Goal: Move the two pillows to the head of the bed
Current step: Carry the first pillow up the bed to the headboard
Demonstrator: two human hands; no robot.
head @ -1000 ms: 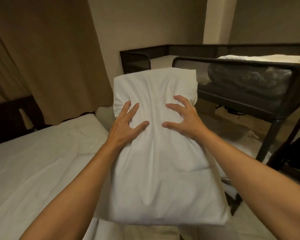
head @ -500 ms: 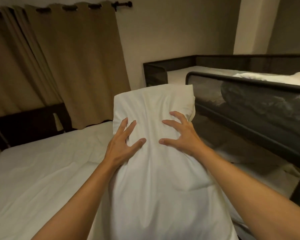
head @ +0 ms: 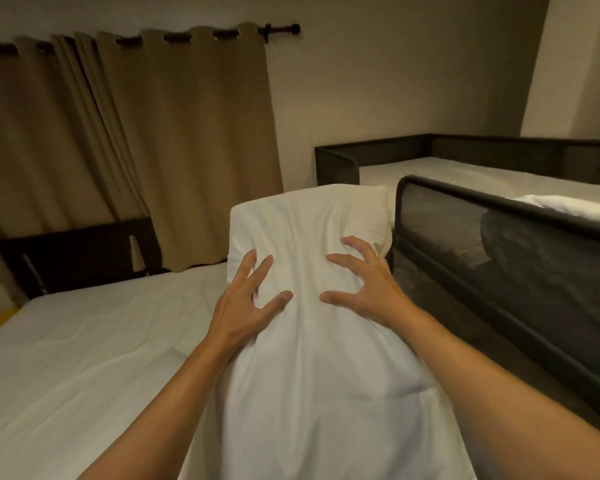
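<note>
A white pillow (head: 319,341) fills the lower centre of the frame, its long axis running from the bottom edge up toward the middle, the far short end pointing at the wall. Its near end is cut off by the bottom edge, so its full length cannot be seen. The left hand (head: 243,306) lies on its left side with fingers spread and the tips pressing into the cover; the right hand (head: 368,289) mirrors it on the right side, fingers splayed and curled, gathering creases in the fabric between them. Whether the pillow rests on anything below is hidden. To the left of the frame lies the bed (head: 84,358) with a wrinkled white sheet, its dark headboard (head: 77,254) at middle left, partly covered by the tan curtain (head: 187,140) hanging from a dark rod (head: 281,29) at the top. At the right a dark mesh-sided frame (head: 499,244) holds a dim, bulky shape that is hard to make out, with white bedding (head: 575,209) above it, cut off at the right edge.
</note>
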